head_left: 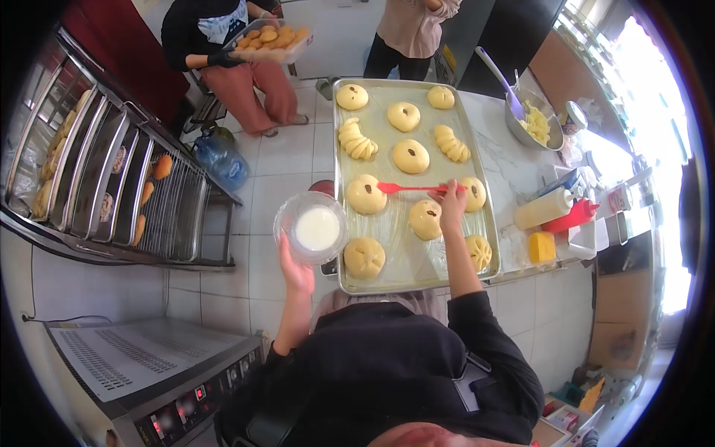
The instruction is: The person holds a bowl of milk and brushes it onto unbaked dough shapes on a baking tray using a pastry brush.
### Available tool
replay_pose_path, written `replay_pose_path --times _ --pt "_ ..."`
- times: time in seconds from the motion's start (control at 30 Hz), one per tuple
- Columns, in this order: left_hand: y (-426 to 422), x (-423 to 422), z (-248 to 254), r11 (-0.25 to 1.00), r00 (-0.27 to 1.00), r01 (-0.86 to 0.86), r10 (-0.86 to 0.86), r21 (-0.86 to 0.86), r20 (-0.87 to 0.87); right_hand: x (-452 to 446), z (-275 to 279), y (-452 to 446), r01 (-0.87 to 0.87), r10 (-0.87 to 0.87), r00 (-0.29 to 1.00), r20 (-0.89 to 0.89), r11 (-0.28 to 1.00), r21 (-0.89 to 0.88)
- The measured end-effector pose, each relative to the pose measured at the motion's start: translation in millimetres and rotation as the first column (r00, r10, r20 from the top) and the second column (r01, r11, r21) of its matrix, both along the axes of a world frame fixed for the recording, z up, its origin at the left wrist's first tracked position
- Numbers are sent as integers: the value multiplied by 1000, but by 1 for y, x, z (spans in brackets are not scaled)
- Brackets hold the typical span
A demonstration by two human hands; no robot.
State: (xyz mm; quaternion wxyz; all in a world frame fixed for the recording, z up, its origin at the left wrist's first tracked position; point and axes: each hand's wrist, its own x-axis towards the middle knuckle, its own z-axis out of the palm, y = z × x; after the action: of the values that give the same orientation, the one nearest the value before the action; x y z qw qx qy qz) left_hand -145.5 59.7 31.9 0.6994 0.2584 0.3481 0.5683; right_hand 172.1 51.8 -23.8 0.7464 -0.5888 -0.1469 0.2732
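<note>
My left hand [298,273] holds a clear bowl [311,227] with white liquid, just left of the metal tray [414,287]. In my right hand [451,207] is a red brush [413,188], its head touching or just over a round dough piece [366,195] on the tray's left side. Several pale dough pieces lie on the plastic-lined tray: round ones with dark centres, such as the one in the middle [411,156], ridged curved ones [357,139], and one with a cut pattern [364,258]. Some look glossy.
A rack [179,216] of trays stands left, an oven [164,372] lower left. On the right counter are a metal bowl [536,123], squeeze bottles [547,208] and a yellow block [542,246]. A seated person [253,89] holds a box of buns; another person [413,33] stands behind the tray.
</note>
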Motion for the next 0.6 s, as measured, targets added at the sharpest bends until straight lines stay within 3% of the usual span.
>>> replay_pose_path --times 0.1,0.2,0.23,0.37,0.43,0.5,0.53,0.6 --pt "-9 5 -2 1000 1000 13 -13 -17 -15 5 19 -28 11 -6 998 62 996 -86" --pt "-14 14 -9 998 999 40 -41 -43 -23 -13 27 -31 14 -19 997 72 997 76" --pt "-16 19 -9 998 999 38 -39 -48 -35 -21 32 -36 -125 122 992 40 987 98" --pt "-24 46 -6 1000 999 17 -18 -26 -31 -26 16 -42 -388 349 870 348 920 46" --pt "-28 60 -5 1000 1000 -1 1 -7 -19 -10 23 -47 -449 360 760 542 893 36" --pt "-31 79 -4 1000 1000 -27 27 -3 10 17 40 -53 -395 263 785 561 910 127" --pt "-33 90 -5 999 998 -44 44 -11 33 28 54 -56 -369 215 795 567 914 171" --pt "-39 116 -6 998 997 -58 59 -31 59 46 92 -64 -274 146 906 398 917 289"
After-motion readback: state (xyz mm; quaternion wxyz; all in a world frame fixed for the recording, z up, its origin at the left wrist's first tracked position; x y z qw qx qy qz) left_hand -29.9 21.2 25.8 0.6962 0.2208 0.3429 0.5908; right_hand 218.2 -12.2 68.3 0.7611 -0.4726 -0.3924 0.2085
